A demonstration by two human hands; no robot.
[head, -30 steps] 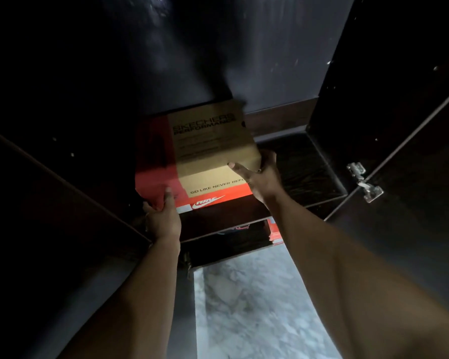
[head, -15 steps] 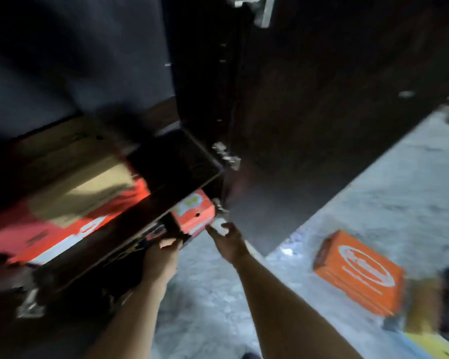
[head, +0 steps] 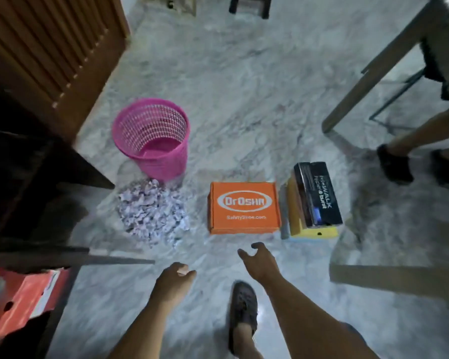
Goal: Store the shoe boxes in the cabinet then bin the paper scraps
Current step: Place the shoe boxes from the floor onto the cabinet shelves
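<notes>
Head camera looks down at the marble floor [head: 244,99]. My left hand [head: 175,279] hangs loosely curled, holding nothing; my right hand [head: 259,260] reaches forward with fingers spread and empty, just short of the orange shoe box [head: 244,207]. Beside that box to the right sits a black box [head: 318,194] on top of a yellow box [head: 314,231]. A heap of paper scraps [head: 152,209] lies just before the pink bin [head: 151,141]. At lower left, a red box [head: 24,301] rests inside the dark cabinet [head: 24,177].

Dim marble floor [head: 244,86], wooden table [head: 368,73]
</notes>
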